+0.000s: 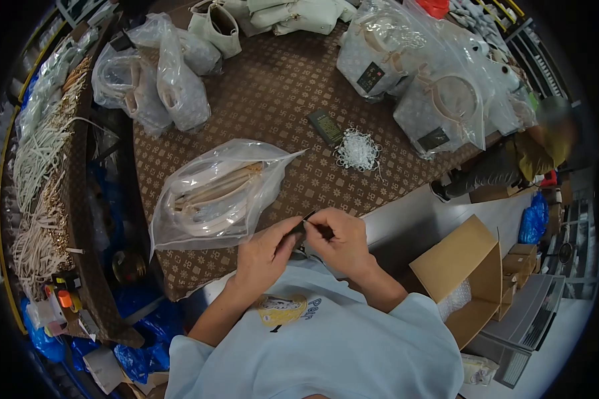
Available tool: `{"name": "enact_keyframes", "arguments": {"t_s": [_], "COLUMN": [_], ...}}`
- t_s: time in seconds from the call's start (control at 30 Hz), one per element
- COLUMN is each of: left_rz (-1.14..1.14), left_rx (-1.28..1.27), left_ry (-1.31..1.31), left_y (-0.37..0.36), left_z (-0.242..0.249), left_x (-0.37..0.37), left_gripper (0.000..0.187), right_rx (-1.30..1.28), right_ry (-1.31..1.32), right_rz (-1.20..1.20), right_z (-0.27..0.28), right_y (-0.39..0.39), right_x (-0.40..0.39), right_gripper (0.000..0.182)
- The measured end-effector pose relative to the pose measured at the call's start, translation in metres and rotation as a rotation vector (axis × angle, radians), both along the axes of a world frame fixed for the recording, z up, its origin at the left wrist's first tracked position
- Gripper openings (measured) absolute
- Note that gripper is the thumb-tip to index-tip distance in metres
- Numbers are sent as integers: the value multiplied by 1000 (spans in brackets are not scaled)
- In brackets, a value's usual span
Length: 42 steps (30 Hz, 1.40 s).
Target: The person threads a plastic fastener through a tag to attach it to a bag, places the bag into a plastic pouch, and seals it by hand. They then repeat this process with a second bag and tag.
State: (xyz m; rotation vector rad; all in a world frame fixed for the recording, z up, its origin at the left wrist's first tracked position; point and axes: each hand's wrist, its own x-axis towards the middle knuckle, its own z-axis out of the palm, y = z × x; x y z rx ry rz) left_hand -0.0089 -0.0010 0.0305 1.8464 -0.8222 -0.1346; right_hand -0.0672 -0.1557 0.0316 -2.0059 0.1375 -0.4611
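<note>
Both hands meet at the table's front edge, close to my body. My left hand is closed, its fingertips pinching a small dark tag. Against it, my right hand is closed too, thumb and fingers on the same tag. Most of the tag is hidden by the fingers. Left of the hands lies a clear plastic bag with a pale handbag with tan trim in it. Beyond the hands are a stack of dark tags and a tangled heap of thin white tag loops.
Bagged handbags stand at the back left and back right of the brown patterned table. Pale green bags lie at the far edge. Straps hang over a left rack. A cardboard box and another person are at right.
</note>
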Motion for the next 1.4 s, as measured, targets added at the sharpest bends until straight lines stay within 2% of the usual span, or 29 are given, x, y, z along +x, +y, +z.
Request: {"name": "enact_keyframes", "arguments": {"t_s": [0.13, 0.2, 0.23, 0.27, 0.3, 0.33, 0.37, 0.4, 0.43, 0.47, 0.53, 0.57, 0.63, 0.67, 0.73, 0.8, 0.83, 0.87, 0.93, 0.97, 1.03, 1.07, 1.13, 1.2, 1.27, 1.3, 1.37, 1.4], "left_rz": [18, 10, 9, 8, -64, -137, -140, -202, -264, -269, -290, -301, -264, -288, -150, -95, -58, -54, -36, -45, -46, -61, -107, -103, 161, 124, 301, 289], "left_rx": [-18, -33, -39, -40, -63, -86, -90, -215, -339, -339, -251, -249, -224, -228, -164, -107, -59, -132, -164, -208, -190, -180, -118, -244, -60, -75, 18, 14], "left_ry": [8, 36, 74, 69, 193, 318, 316, 573, 831, 833, 456, 452, 180, 181, 18, 2, -18, -53, -80, -117, -102, -88, -281, -400, -403, -414, -388, -404], "left_y": [-1, 1, 3, 6, 8, 10, 12, 15, 17, 17, 16, 17, 15, 12, 11, 15, 15, 13, 10, 9, 14, 16, 38, 62, 64, 62, 63, 67], "left_z": [-1, -2, -1, 0, 2, 5, 9, 14, 17, 13, 0, -2, -5, -6, -7, 3, 8, 10, 11, 11, 16, 22, 46, 52, 54, 52, 49, 46], "left_x": [-1, 2, 3, 3, 4, 5, 9, 14, 16, 17, 21, 22, 22, 23, 21, 19, 18, 16, 15, 16, 18, 20, 18, 19, 21, 19, 17, 16], "left_gripper": [33, 33, 33, 33, 31, 30, 30, 28, 26, 26, 24, 24, 20, 20, 15, 15, 16, 17, 17, 17, 17, 18, 16, 16, 14, 14, 12, 12], "right_rx": [8, 208, 206, 377, 547, 543, 686, 830, 829, 878, 923, 938, 951, 953, 960, -378, -409, -398, 536, 538, 940, 936, 843, 688, 204, 186, -136, -138], "right_ry": [-4, 190, 184, 278, 370, 366, 407, 448, 448, 455, 455, 480, 489, 515, 551, -34, -55, -55, 110, 110, 183, 160, 91, -181, -477, -491, -151, -166], "right_rz": [52, 96, 93, 91, 90, 89, 205, 321, 315, 348, 379, 392, 379, 357, 337, 98, 54, 80, 323, 326, 346, 324, 318, 374, 362, 327, 248, 236], "right_z": [-7, -2, 3, 8, 12, 11, 7, 4, 2, 1, -2, -3, -3, -3, -1, 5, 9, 7, 1, -2, -7, -4, 15, 38, 46, 45, 40, 33], "right_y": [-2, -6, -8, -10, -13, -16, -19, -20, -19, -18, -14, -12, -9, -6, -4, -4, -5, -1, 9, 12, 16, 17, 16, 18, 21, 22, 24, 26], "right_x": [3, 6, 8, 9, 10, 9, 6, 4, 3, 3, 4, 4, 3, 3, 1, 6, 7, 7, -1, -2, 1, 2, 5, 21, 50, 60, 78, 81], "right_gripper": [12, 15, 15, 16, 17, 17, 18, 18, 18, 16, 14, 14, 15, 18, 21, 25, 24, 24, 19, 19, 15, 15, 9, 9, 9, 9, 12, 12]}}
